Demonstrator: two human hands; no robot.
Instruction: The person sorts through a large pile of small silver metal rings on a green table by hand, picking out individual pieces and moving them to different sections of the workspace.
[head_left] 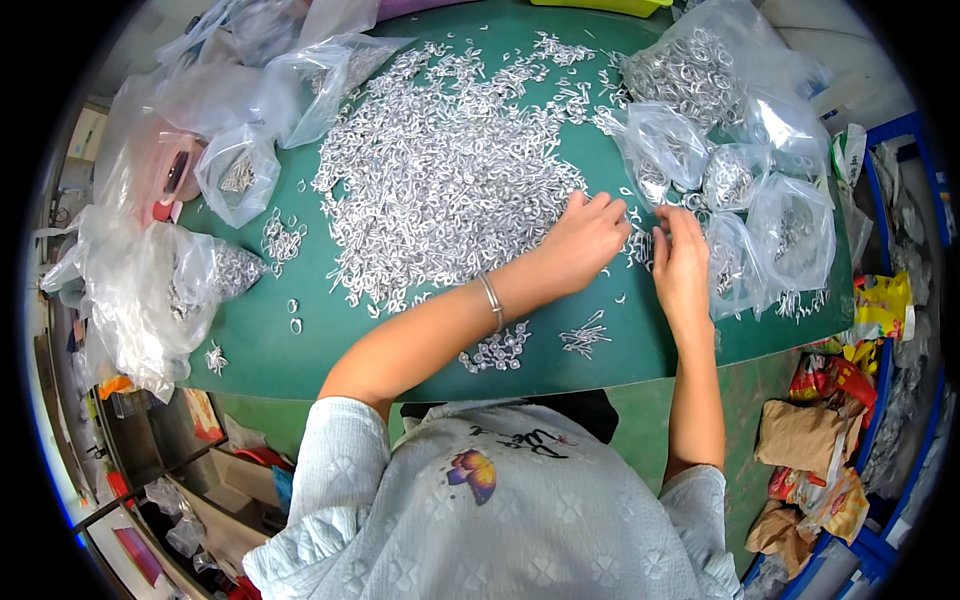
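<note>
A broad heap of small silver metal hooks or clips covers the middle of the green table. At its right edge is my left hand, palm down with the fingers curled in; whatever they may hold is hidden. My right hand reaches up beside a small clear plastic bag of metal pieces. Its fingers are slightly bent, with the thumb apart from them, and I see nothing in its grip. Between the two hands lie some loose metal pieces.
Clear bags of metal rings and parts stand at the right; more plastic bags crowd the left. Small groups of rings, round pieces and long pins lie nearer me. A blue shelf flanks the right side.
</note>
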